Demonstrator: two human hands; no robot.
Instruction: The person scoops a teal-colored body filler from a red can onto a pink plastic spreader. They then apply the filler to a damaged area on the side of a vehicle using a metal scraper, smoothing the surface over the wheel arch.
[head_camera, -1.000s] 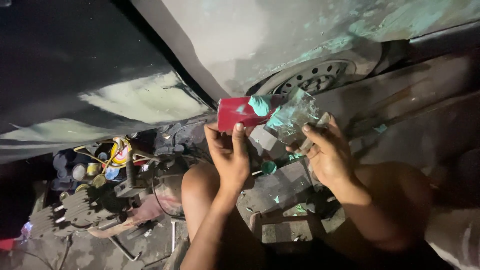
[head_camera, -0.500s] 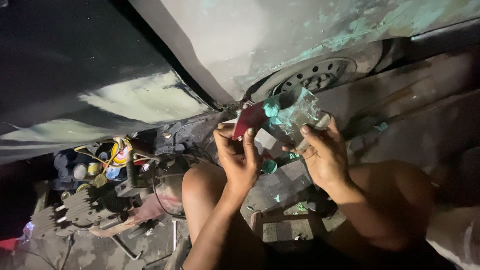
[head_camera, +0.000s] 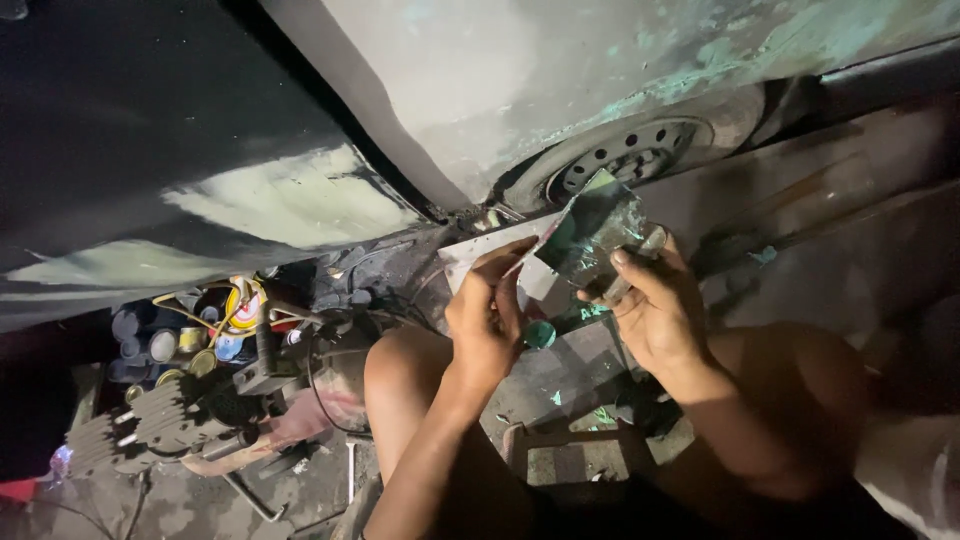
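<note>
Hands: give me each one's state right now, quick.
Left hand: closed on a thin flat card.
Right hand: closed on a putty-smeared board.

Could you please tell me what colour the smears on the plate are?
Teal-green smears on the flat metal mixing plate, best in the head view.

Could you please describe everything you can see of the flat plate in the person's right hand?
The plate is a thin, flat, roughly four-sided sheet, dark and glossy, smeared with green paste. It is held tilted before the wheel. The right hand grips its lower right edge; the left hand meets its left edge with a pale scraper.
</note>
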